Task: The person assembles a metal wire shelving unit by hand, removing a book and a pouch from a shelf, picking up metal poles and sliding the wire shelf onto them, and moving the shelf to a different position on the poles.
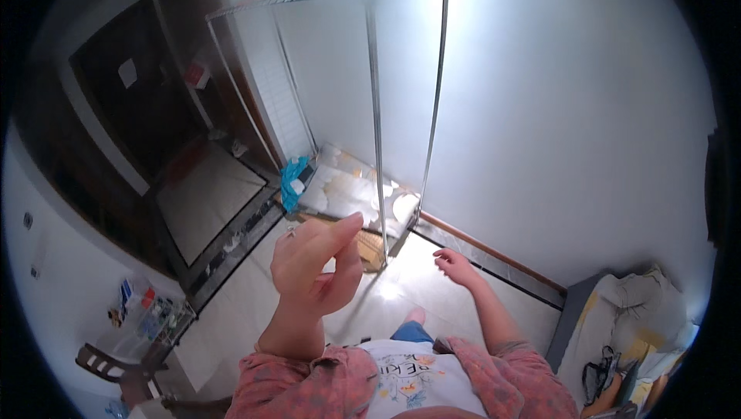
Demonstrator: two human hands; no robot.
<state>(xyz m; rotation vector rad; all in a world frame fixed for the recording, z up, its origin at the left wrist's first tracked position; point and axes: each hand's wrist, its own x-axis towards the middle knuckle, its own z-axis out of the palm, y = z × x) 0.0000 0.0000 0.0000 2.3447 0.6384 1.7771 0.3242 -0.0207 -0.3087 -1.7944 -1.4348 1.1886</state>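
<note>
My left hand (316,268), wearing a ring, is raised in front of me with thumb and fingers pinched together. Whatever may be between its fingertips is too small or hidden to make out. Lower and to the right, my right hand (455,267) hangs in the air with its fingers loosely apart and nothing in it. Beyond both hands stands a tall metal wire rack (377,126) with slim posts and one wire shelf at the top. A pale patterned sheet (343,187) lies at its base, and a cardboard piece (372,249) shows below that.
A blue plastic bag (292,184) lies at the rack's left foot. The white wall (571,126) rises behind it. A dark door (123,79) is at the left, a brown chair (116,361) at lower left. A grey sofa (579,319) with cloths stands at the right.
</note>
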